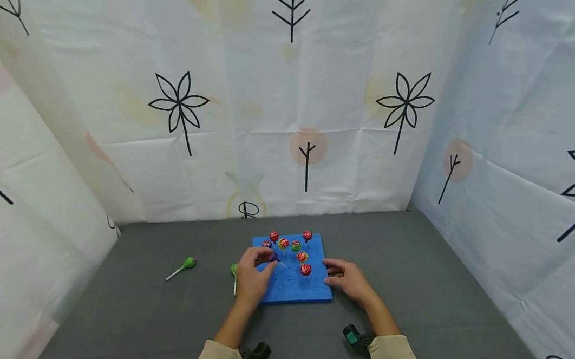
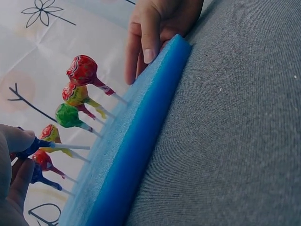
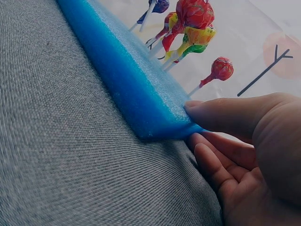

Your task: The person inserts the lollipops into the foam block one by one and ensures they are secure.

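Note:
My left hand (image 1: pixel 252 276) pinches a purple-wrapped lollipop (image 2: pixel 31 148) by its head between thumb and fingers. Its white stick (image 2: pixel 73 147) points toward the blue foam board (image 1: pixel 289 289), above the board's left part. Several lollipops stand upright in the board, among them a red one (image 1: pixel 306 269) nearest me, a yellow-and-red one (image 1: pixel 302 257) and a green one (image 1: pixel 296 246). At the board's right edge, my right hand (image 1: pixel 349 280) grips the foam, thumb on top and fingers against the side and underside, as the right wrist view shows.
One green lollipop (image 1: pixel 189 262) lies on the grey table (image 1: pixel 143 317) at the left. Another green lollipop (image 1: pixel 233 270) lies just left of my left hand, partly behind it. Patterned fabric walls (image 1: pixel 248 165) stand at the back and both sides.

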`<state>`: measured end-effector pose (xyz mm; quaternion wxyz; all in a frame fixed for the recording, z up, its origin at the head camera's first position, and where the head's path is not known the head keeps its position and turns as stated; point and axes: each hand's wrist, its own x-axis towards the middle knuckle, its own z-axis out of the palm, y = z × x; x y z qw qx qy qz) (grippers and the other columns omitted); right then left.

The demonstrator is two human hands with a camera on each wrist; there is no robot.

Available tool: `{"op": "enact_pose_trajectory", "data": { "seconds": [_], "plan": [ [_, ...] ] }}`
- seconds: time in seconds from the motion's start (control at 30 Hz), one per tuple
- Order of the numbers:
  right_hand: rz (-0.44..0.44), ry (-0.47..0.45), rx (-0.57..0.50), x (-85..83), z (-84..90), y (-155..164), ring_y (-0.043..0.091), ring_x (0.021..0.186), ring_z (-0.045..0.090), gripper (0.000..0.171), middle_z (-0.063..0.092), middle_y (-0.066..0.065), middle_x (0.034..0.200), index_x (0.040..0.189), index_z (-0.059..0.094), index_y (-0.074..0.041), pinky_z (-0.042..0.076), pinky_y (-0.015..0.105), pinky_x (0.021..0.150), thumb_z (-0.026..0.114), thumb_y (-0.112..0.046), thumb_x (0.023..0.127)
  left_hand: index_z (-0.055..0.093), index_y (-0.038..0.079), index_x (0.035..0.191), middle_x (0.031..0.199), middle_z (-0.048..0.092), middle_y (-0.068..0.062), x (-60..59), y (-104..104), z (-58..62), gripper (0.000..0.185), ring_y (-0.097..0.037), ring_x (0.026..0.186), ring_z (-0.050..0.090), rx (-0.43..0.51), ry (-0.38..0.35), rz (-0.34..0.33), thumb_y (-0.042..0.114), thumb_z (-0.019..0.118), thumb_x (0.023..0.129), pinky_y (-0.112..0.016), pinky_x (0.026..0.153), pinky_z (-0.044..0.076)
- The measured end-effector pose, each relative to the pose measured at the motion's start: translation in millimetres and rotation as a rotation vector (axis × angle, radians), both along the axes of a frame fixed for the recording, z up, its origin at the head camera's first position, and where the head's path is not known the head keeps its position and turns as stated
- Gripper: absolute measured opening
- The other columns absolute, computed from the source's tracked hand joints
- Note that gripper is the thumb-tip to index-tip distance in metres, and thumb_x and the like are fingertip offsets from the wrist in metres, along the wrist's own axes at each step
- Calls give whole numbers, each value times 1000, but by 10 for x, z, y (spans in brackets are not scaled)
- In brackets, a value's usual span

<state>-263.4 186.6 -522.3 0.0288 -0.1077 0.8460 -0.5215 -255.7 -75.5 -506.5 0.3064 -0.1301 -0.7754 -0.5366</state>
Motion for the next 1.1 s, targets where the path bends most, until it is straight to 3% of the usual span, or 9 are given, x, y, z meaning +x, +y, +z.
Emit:
{"op": "enact_pose_trajectory", "data": {
  "seconds": [0.17,0.43,0.77,0.9,1.1],
  "plan": [
    [-2,17,-2,1,-2,5,26,101,61,44,64,11,113,127,62,0,52,41,86,74,-5,85,68,6,97,96,63,-4,-52,48,-26,25,-16,89,65,3,11,-16,-4,80,77,-30,80,55],
    [0,15,-11,-5,6,-4,27,102,61,44,64,13,115,127,61,1,51,43,87,73,-3,85,68,9,98,99,62,-2,-44,60,-20,24,-13,91,64,-51,-40,-4,-1,79,80,-29,81,55],
    [11,6,-9,7,3,4,29,102,61,44,64,14,115,127,61,2,52,41,86,74,-4,85,69,6,94,95,63,-3,-58,92,18,24,-16,88,64,-88,35,-39,-5,80,76,-32,79,56],
    [3,5,2,1,3,3,27,102,61,44,64,13,115,128,61,1,52,42,87,73,-4,85,69,5,95,95,63,-3,-80,100,12,27,-16,87,64,-144,72,-50,-8,81,74,-32,77,56],
    [7,16,11,-4,-2,10,28,101,61,44,64,14,115,127,61,1,52,42,86,73,-5,86,70,8,97,95,64,-1,-103,100,15,29,-14,87,64,-214,61,-49,-3,83,73,-34,76,55]
  ]
}}
